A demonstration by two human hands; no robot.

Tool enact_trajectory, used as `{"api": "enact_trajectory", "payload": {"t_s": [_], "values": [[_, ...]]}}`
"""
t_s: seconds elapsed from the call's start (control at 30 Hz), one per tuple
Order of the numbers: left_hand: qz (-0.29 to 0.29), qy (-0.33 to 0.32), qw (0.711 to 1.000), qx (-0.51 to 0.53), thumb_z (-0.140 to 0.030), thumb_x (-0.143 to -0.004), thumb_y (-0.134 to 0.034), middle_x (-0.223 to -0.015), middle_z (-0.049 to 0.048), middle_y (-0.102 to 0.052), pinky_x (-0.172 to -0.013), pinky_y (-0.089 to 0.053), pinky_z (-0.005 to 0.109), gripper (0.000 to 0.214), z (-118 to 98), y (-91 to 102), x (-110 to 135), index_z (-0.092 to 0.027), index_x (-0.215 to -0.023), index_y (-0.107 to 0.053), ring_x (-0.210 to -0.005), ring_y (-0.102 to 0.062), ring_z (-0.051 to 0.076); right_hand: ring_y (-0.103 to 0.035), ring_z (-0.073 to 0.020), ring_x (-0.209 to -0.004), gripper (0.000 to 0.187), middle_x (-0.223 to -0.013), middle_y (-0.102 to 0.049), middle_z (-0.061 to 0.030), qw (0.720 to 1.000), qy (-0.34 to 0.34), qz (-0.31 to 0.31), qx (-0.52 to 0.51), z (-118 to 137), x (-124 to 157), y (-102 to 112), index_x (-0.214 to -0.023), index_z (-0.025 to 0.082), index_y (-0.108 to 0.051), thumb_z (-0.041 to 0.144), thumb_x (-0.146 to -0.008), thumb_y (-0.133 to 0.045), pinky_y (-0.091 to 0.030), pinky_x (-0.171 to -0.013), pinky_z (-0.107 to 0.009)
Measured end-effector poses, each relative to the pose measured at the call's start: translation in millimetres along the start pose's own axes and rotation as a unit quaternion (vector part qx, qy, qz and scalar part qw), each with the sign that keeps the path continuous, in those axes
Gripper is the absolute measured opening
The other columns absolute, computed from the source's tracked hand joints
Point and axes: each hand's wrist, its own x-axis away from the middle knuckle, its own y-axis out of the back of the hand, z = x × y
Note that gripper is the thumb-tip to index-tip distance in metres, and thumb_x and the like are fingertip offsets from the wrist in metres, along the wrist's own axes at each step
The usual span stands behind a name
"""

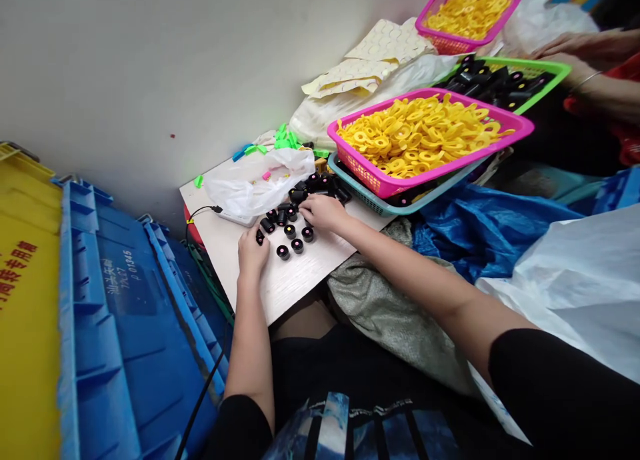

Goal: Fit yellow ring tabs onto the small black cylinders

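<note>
My left hand [253,252] is at the left of the white tabletop, its fingers closed around a small black cylindrical part [259,237]. To the right, my right hand [324,212] reaches over the table with its fingertips pinched at another dark part, mostly hidden beneath them. Between the hands, several black cylindrical parts [297,245] stand upright, with pink or yellow dots in their tops. Just behind them, more of these black parts [282,216] lie close together, and a looser heap [325,183] spreads beyond my right hand.
A pink basket [523,128] of yellow ring-shaped pieces [415,137] rests on a teal basket [385,208]. A clear plastic bag [225,187] lies at the back. Blue crates [135,313] stand left. Another person's hands [570,63] are near a green basket [560,67] of black parts.
</note>
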Motion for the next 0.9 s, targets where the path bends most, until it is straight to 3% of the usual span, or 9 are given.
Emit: {"api": "enact_trajectory", "payload": {"t_s": [0.07, 0.13, 0.27, 0.33, 0.43, 0.53, 0.63, 0.73, 0.9], "values": [[-0.004, 0.011, 1.000, 0.014, -0.017, -0.077, -0.053, -0.118, 0.0139, -0.057, -0.104, -0.042, 0.040, 0.042, -1.1, 4.7, 1.8, -0.017, -0.117, -0.065, -0.110, -0.057, 0.026, -0.056, -0.0259, -0.106, 0.030, -0.113, -0.069, -0.0102, 0.999, 0.027, -0.020, 0.024, 6.2, -8.3, -0.4, -0.109, 0.020, -0.073, 0.030, -0.094, -0.048, -0.042, -0.084, -0.035], [0.003, 0.018, 1.000, 0.019, -0.019, -0.079, -0.052, -0.113, 0.0126, -0.059, -0.099, -0.046, 0.037, 0.039, -3.6, 10.1, 3.9, -0.017, -0.115, -0.065, -0.101, -0.061, 0.023, -0.050, -0.0291, -0.110, 0.028, -0.114, -0.068, -0.0118, 0.996, 0.079, 0.006, 0.052, 11.7, -17.0, -2.4, -0.111, 0.020, -0.072, 0.025, -0.090, -0.053, -0.037, -0.088, -0.040], [0.081, 0.021, 0.996, 0.029, -0.025, -0.077, -0.058, -0.095, 0.0055, -0.067, -0.082, -0.050, 0.035, 0.037, -12.1, 17.1, 5.7, -0.022, -0.114, -0.061, -0.083, -0.063, 0.021, -0.044, -0.0323, -0.113, 0.031, -0.117, -0.066, -0.0133, 0.989, 0.122, 0.033, 0.075, 20.8, -28.7, -8.2, -0.111, 0.019, -0.072, 0.016, -0.086, -0.053, -0.031, -0.090, -0.046], [0.119, 0.011, 0.992, 0.029, -0.034, -0.079, -0.061, -0.099, 0.0057, -0.068, -0.080, -0.049, 0.035, 0.038, -15.7, 19.1, 3.7, -0.022, -0.115, -0.060, -0.081, -0.062, 0.020, -0.045, -0.0323, -0.112, 0.031, -0.113, -0.067, -0.0143, 0.990, 0.122, 0.010, 0.074, 24.6, -31.2, -9.5, -0.109, 0.017, -0.072, 0.018, -0.088, -0.050, -0.030, -0.089, -0.046], [0.097, -0.008, 0.995, 0.004, -0.042, -0.087, -0.052, -0.102, 0.0075, -0.068, -0.083, -0.048, 0.035, 0.032, -18.5, 21.5, -5.0, -0.021, -0.109, -0.064, -0.089, -0.062, 0.022, -0.048, -0.0306, -0.109, 0.030, -0.108, -0.068, -0.0148, 0.987, 0.138, -0.003, 0.079, 31.1, -35.4, -9.1, -0.103, 0.016, -0.074, 0.025, -0.093, -0.047, -0.029, -0.088, -0.045], [0.072, -0.034, 0.996, -0.043, -0.032, -0.086, -0.054, -0.097, 0.0088, -0.067, -0.088, -0.046, 0.037, 0.021, -20.0, 22.1, -19.6, -0.019, -0.095, -0.070, -0.097, -0.060, 0.025, -0.053, -0.0291, -0.106, 0.028, -0.105, -0.070, -0.0150, 0.983, 0.153, 0.018, 0.098, 40.2, -44.8, -9.5, -0.100, 0.016, -0.074, 0.029, -0.092, -0.050, -0.028, -0.089, -0.044], [0.117, -0.054, 0.991, -0.046, -0.024, -0.078, -0.064, -0.095, 0.0070, -0.069, -0.088, -0.047, 0.034, 0.018, -21.6, 20.9, -35.9, -0.020, -0.093, -0.073, -0.092, -0.061, 0.023, -0.057, -0.0285, -0.104, 0.022, -0.106, -0.070, -0.0147, 0.973, 0.186, 0.053, 0.126, 50.5, -58.7, -12.3, -0.099, 0.016, -0.075, 0.023, -0.088, -0.056, -0.028, -0.089, -0.043], [0.160, -0.058, 0.984, -0.041, -0.019, -0.076, -0.064, -0.091, 0.0038, -0.072, -0.081, -0.048, 0.029, 0.021, -22.5, 20.8, -49.1, -0.020, -0.094, -0.074, -0.084, -0.063, 0.020, -0.058, -0.0286, -0.103, 0.023, -0.107, -0.070, -0.0151, 0.965, 0.191, 0.076, 0.163, 56.9, -72.1, -14.0, -0.096, 0.015, -0.074, 0.018, -0.088, -0.053, -0.028, -0.090, -0.044], [0.174, -0.040, 0.983, -0.043, -0.026, -0.081, -0.060, -0.089, 0.0044, -0.073, -0.079, -0.047, 0.027, 0.020, -23.1, 21.4, -59.4, -0.018, -0.091, -0.075, -0.083, -0.064, 0.018, -0.059, -0.0278, -0.102, 0.024, -0.110, -0.070, -0.0131, 0.963, 0.190, 0.097, 0.164, 53.6, -79.9, -5.3, -0.100, 0.018, -0.074, 0.020, -0.088, -0.052, -0.030, -0.087, -0.043]]}}
